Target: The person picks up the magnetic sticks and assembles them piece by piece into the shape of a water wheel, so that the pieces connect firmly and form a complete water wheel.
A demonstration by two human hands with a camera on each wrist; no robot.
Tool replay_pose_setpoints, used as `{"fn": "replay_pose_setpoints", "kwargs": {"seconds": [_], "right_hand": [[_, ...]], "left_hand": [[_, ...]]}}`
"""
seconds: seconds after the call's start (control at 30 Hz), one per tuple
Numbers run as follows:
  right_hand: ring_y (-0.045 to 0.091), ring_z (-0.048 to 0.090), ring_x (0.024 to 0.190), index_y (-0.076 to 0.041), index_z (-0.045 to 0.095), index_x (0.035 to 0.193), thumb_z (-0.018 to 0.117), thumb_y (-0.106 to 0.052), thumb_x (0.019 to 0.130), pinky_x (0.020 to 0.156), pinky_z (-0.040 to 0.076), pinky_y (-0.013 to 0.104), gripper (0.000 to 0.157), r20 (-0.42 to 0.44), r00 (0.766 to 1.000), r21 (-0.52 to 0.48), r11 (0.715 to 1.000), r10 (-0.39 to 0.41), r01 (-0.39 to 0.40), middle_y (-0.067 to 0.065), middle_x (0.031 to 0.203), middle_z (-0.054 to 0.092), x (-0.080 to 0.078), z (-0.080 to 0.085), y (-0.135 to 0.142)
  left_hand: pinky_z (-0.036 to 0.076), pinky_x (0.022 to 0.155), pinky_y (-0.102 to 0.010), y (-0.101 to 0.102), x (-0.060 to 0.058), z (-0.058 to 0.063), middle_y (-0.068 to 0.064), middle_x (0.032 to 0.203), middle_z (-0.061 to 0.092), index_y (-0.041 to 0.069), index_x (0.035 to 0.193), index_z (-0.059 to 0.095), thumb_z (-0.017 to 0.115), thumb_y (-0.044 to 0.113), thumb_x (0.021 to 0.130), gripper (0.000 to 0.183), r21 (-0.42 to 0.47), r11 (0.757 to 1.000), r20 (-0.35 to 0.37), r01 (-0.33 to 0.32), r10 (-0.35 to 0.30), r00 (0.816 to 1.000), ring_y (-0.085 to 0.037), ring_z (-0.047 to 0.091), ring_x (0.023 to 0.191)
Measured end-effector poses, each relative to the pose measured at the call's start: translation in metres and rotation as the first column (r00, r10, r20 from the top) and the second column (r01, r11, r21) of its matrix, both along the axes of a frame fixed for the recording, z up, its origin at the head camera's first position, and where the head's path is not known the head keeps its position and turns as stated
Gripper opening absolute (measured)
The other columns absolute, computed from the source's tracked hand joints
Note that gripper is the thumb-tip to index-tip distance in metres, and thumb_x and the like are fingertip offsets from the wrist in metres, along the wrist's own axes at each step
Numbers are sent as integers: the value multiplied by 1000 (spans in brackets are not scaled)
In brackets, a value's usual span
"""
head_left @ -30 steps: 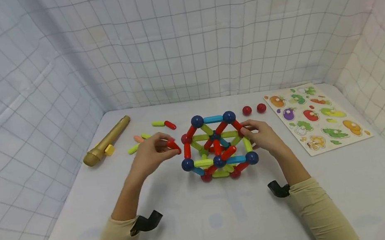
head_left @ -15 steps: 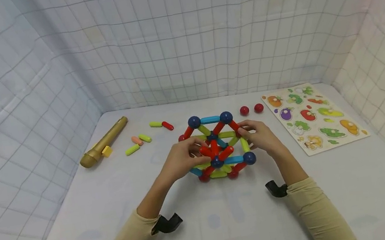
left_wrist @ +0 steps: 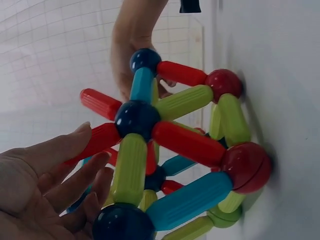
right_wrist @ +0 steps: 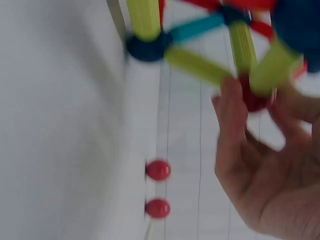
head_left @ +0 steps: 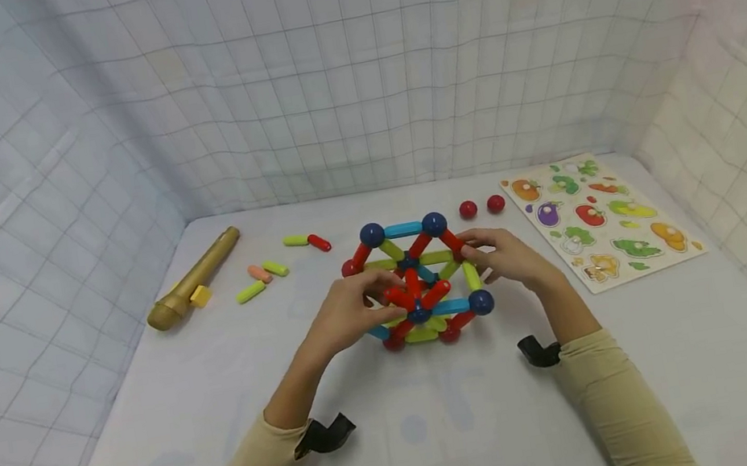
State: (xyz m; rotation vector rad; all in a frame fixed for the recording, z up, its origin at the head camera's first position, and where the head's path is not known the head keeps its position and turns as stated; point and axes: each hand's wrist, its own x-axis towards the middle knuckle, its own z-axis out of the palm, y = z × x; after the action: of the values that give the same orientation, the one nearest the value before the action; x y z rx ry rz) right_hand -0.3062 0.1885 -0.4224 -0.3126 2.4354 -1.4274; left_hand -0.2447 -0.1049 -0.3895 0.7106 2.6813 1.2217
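Note:
A ball-and-stick structure of navy and red balls joined by red, blue and lime sticks (head_left: pixel 451 306) stands on the white table between my hands. My left hand (head_left: pixel 344 315) pinches a red stick (left_wrist: pixel 102 141) between thumb and fingers. In the left wrist view, that stick's end meets a front navy ball (left_wrist: pixel 137 120), beside another red stick (left_wrist: pixel 100 103) jutting out. My right hand (head_left: pixel 508 256) holds the structure at its right side, its thumb and fingers around a red ball (right_wrist: pixel 254 97). The hands cover parts of the left and right corners.
A gold microphone-shaped toy (head_left: pixel 194 284) and a yellow block (head_left: pixel 201 296) lie at the left. Loose sticks (head_left: pixel 252 291) are scattered nearby. Two red balls (head_left: pixel 468 209) sit behind the structure, and a vegetable puzzle board (head_left: pixel 602 217) lies at the right.
My left hand has moved right with the red stick, bringing it to the front navy ball, and has stayed there over the last half second. My right hand keeps its hold.

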Motion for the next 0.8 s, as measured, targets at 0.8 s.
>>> {"fn": "replay_pose_setpoints", "kwargs": {"seconds": [0.8], "right_hand": [[45,55,116,-12,55,133,57,-22,95,91,46,62,39,-275,954,618,739,-117,269,22,129,58,-99,-39,40]], "left_hand": [[51,97,-46,-46,-38,-41,-11,121,69,13,129,63,57,32,98,37,149,949,185,-279,250,950,-29,65,109]]}}
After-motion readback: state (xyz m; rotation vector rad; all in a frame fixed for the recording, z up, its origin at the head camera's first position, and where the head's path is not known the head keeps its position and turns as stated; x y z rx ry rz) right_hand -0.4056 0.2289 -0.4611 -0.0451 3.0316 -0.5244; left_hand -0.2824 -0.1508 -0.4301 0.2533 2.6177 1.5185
